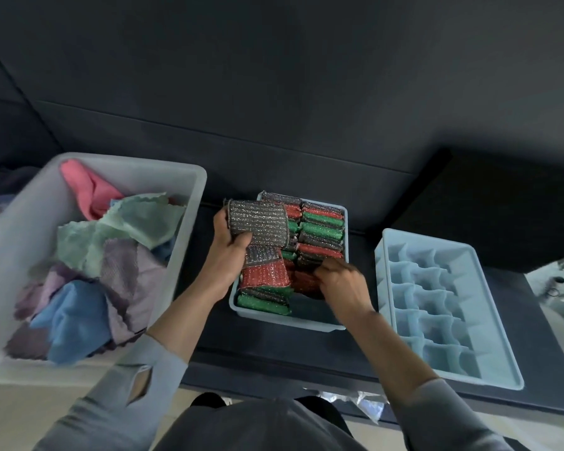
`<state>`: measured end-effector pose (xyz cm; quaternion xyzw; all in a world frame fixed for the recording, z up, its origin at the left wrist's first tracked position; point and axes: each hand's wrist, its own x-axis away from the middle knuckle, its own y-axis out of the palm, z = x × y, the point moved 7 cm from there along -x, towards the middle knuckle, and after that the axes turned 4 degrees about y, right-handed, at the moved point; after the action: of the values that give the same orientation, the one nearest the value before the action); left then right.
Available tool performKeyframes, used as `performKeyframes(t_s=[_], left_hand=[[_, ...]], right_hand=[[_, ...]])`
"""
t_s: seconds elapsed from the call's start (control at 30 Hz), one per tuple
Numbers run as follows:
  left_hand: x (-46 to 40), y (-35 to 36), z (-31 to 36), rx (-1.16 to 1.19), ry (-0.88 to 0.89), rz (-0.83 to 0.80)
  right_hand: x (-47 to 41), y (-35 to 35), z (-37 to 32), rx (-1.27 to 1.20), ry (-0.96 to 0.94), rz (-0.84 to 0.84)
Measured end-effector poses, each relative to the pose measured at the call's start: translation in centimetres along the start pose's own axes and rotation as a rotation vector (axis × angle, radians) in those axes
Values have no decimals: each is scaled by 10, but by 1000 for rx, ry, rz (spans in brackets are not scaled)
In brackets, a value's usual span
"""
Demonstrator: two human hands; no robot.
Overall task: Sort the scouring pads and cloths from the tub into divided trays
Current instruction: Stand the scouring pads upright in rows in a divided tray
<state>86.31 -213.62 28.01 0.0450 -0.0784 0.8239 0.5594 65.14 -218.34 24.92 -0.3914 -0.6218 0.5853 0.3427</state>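
Right hand (341, 281) in tray (287, 317), left hand (230, 245) gripping silver pad (259, 224)

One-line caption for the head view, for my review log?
Left hand grips silver scouring pads over the pad-filled tray; right hand tucks pads in; cloths wait in the tub.

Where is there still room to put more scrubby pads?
The right tray has every compartment bare. In the middle tray only the near right corner, by the right hand, shows bare floor; the rest is packed with pads. The left hand holds spare pads.
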Motion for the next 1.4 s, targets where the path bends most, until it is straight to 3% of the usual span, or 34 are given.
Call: performKeyframes(t_s=[0.47, 0.57, 0.63, 0.73, 0.8, 0.93, 1.07, 1.17, 1.27, 1.4], left_hand=[[14, -1, -5, -11, 16, -58], [16, 1, -7, -13, 8, -91], [18, 3, -8, -17, 6, -118], [20, 10, -6, -43, 33, -189], [22, 17, -1, -93, 58, -250], [24, 24, 6, -168, 124, -312], [21, 5, 9, -148, 151, -176], [17, -16, 12, -126, 163, -10], [14, -23, 14, -149, 173, 39], [16, -19, 17, -131, 173, 21]], right_hand=[[6, -3, -5, -8, -9, 242], [7, 1, -6, -30, 10, 191], [0, -5, -2, -134, 36, 161], [-7, -45, -2, -580, 162, 215], [-15, -63, -12, -801, 147, 129], [-25, -66, -22, -797, 127, -84], [-17, -59, 5, -977, 240, -16], [1, -50, 25, -798, 248, -66], [15, -32, 29, -421, 200, -145], [14, -40, 9, -154, 48, 160]])
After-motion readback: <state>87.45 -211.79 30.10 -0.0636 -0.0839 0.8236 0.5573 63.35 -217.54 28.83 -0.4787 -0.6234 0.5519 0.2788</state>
